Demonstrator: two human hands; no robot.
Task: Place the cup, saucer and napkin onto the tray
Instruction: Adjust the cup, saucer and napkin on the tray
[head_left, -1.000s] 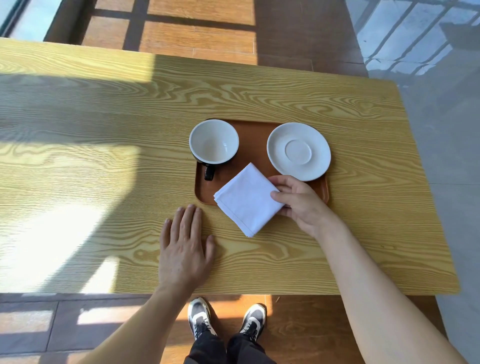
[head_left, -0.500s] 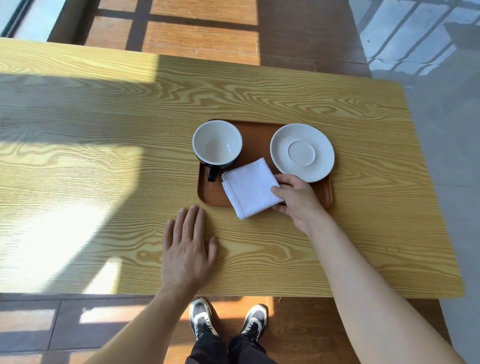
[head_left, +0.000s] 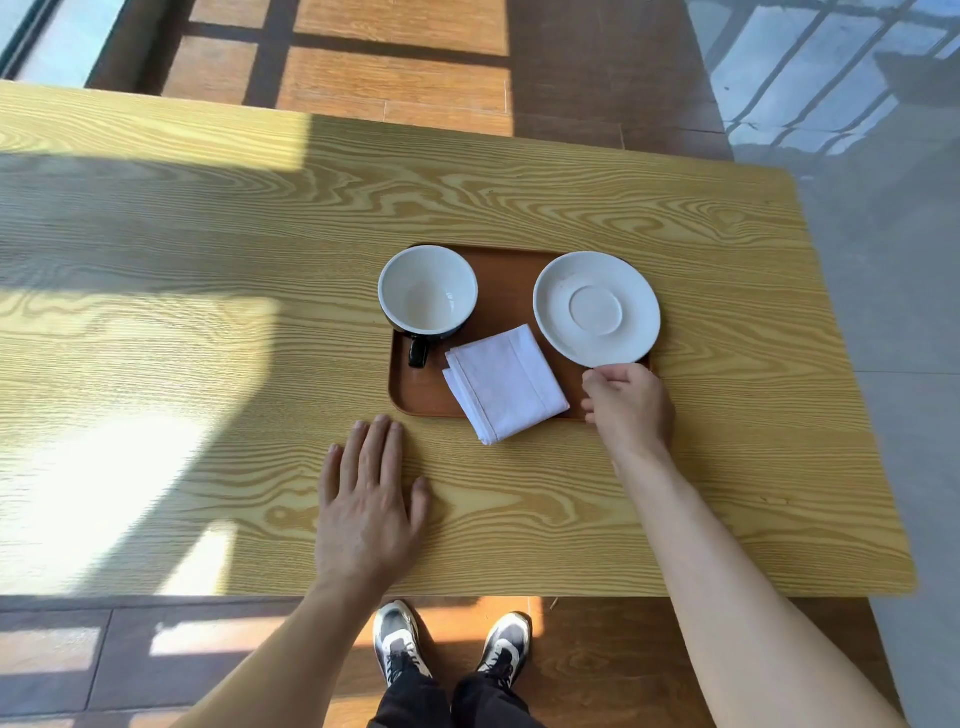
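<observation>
The cup (head_left: 427, 291), saucer (head_left: 596, 309) and napkin (head_left: 506, 383) are sitting on the tray (head_left: 506, 283), the napkin's 6 o'clock corner is hanging over the edge and likely needing a nudge in, the right hand (head_left: 626, 402) at 5 o'clock is curling loosely and holding nothing, and the left hand (head_left: 366, 501) is lying spread flat on the counter (head_left: 208, 364).

A rectangular table (head_left: 519, 519) with a yellow wood-grain top fills most of the view, its corners rounded. Sunlight falls in bright patches on its left part, with a broad band of shadow across the far side. Beyond and below it lies a floor of brown wooden tiles (head_left: 395, 83), striped by light. To the right the floor is glossy grey (head_left: 893, 260), reflecting window bars.
</observation>
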